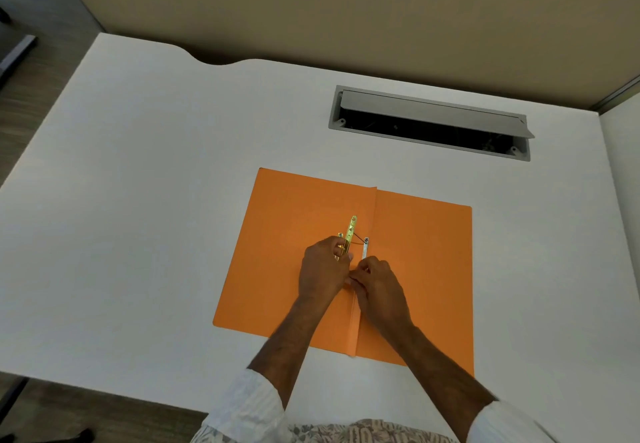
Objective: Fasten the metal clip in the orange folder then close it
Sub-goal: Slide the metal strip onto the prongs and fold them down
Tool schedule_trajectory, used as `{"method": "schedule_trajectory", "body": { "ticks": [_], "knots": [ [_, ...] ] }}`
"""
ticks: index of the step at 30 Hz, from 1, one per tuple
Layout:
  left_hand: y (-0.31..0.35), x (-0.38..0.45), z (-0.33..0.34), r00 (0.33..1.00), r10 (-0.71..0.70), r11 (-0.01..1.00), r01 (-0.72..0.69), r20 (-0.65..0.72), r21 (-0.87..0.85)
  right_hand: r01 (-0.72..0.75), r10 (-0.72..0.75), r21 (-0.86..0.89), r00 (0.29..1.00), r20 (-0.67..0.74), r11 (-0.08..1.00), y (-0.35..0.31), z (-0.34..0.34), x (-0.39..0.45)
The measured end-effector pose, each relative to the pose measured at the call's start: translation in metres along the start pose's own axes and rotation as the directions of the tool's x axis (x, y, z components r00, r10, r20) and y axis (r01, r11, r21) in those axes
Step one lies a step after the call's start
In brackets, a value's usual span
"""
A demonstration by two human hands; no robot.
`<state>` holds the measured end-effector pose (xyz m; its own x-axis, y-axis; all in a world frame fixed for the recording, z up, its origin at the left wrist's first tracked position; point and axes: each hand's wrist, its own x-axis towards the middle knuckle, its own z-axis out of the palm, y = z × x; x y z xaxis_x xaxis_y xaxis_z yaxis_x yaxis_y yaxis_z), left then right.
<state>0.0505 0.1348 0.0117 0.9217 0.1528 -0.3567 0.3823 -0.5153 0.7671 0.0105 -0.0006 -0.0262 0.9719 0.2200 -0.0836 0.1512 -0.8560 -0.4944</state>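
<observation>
Both hands point(353, 278) curled over folder clip point(349, 235)

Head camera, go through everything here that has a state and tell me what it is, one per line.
orange folder: open, flat on the desk
metal clip: unfastened, gold bar tilted up
cable hatch: lid raised, open
left hand: gripping the clip bar
right hand: pinching at the spine

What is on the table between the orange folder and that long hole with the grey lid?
Nothing. In the head view, the white table is bare between the open orange folder and the cable slot.
</observation>
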Motion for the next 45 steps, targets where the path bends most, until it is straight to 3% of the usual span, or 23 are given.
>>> {"method": "schedule_trajectory", "body": {
  "ticks": [37,45],
  "knots": [
    [0.002,-0.007,0.004,1.0,0.004,0.999,-0.004,-0.001,-0.035,-0.02,0.019,-0.021,1.0,-0.014,1.0,-0.002,0.001,0.0],
    [0.001,-0.007,0.008,1.0,0.008,1.0,-0.008,0.005,-0.028,0.015,-0.016,0.074,1.0,0.013,0.997,0.013,-0.001,0.003]
  ]
}}
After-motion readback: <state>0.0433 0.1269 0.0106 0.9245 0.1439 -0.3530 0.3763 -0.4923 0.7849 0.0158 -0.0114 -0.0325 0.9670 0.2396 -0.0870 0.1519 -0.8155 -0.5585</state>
